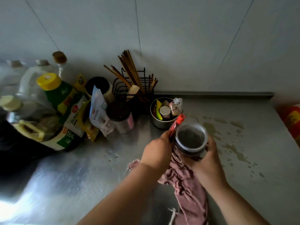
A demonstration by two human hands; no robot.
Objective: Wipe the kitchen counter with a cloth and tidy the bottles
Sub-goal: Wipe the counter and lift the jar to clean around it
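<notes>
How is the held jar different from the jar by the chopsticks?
The held jar has a pale-rimmed lid; the jar by the chopsticks has a dark lid. The right hand grips the held jar against a pink cloth; the other jar stands on the counter. Both are round and closed.

Pretty plain kitchen corner: pale grey wall panels point(178, 38) with thin dark seams, one of them dropping straight down behind the black wire chopstick rack point(129, 88). The steel counter point(81, 168) spreads out in front of the rack, and a low raised back lip point(211, 93) runs off to the rack's right. A bright glare point(9, 207) hits the counter far down-left of the rack; everything else looks dim.
</notes>
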